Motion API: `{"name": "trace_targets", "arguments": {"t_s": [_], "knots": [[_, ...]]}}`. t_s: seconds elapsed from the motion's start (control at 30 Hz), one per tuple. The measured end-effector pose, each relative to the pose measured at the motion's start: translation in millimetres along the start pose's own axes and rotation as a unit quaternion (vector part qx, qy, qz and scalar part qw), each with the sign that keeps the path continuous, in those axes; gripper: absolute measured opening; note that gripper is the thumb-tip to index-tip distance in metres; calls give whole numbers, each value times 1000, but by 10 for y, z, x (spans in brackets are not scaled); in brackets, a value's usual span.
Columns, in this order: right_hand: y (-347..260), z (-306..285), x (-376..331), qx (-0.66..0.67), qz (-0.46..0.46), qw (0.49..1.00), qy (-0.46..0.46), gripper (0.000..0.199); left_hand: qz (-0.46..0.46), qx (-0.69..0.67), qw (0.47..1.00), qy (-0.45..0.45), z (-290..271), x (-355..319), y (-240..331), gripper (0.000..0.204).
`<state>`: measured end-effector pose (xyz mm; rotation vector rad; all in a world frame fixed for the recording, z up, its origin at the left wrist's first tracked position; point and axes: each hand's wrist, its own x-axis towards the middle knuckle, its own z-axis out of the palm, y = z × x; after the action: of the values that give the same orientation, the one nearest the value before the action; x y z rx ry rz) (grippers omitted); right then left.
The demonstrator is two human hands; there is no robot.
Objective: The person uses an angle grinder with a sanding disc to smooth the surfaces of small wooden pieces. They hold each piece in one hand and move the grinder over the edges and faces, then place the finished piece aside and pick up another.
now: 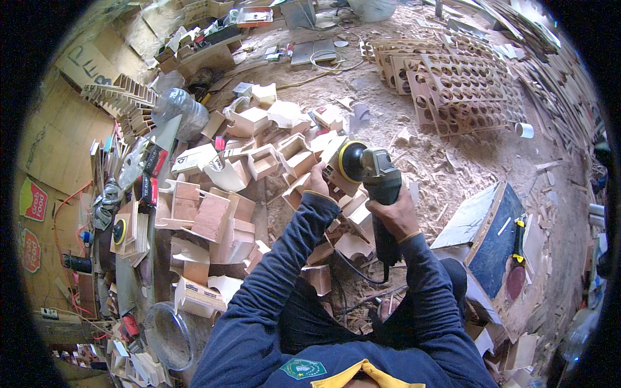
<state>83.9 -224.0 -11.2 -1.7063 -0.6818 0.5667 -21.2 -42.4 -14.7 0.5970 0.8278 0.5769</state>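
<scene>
My right hand [396, 213] is wrapped round the dark body of an angle grinder [381, 180]. A round sanding disc with a yellow rim [351, 161] sits on the grinder's head and lies against, or very close to, a small wooden box [331, 169]. Closed on the left side of that box is my left hand [317, 181]. The grinder's cord [354, 268] loops down between my legs. Many similar pale wooden boxes [264, 161], some with curved cut-outs, are heaped in front of me and to my left.
Wooden panels full of round holes [453, 84] stand at the far right. Near my right knee is a slanted blue-topped wooden block [495, 242] with a yellow-and-black tool [519, 240] beside it. A large clear plastic bottle [178, 113] lies far left. Sawdust and scraps [427, 161] cover the floor.
</scene>
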Motion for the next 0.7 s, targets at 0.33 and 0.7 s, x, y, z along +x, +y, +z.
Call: {"name": "trace_targets", "arguments": {"t_s": [0.33, 0.7], "knots": [[170, -234, 76, -74, 64, 994, 57, 63, 83, -105, 990, -43, -20, 39, 359, 44], [-112, -237, -59, 14, 20, 1000, 0, 63, 62, -157, 986, 14, -34, 93, 401, 42]]}}
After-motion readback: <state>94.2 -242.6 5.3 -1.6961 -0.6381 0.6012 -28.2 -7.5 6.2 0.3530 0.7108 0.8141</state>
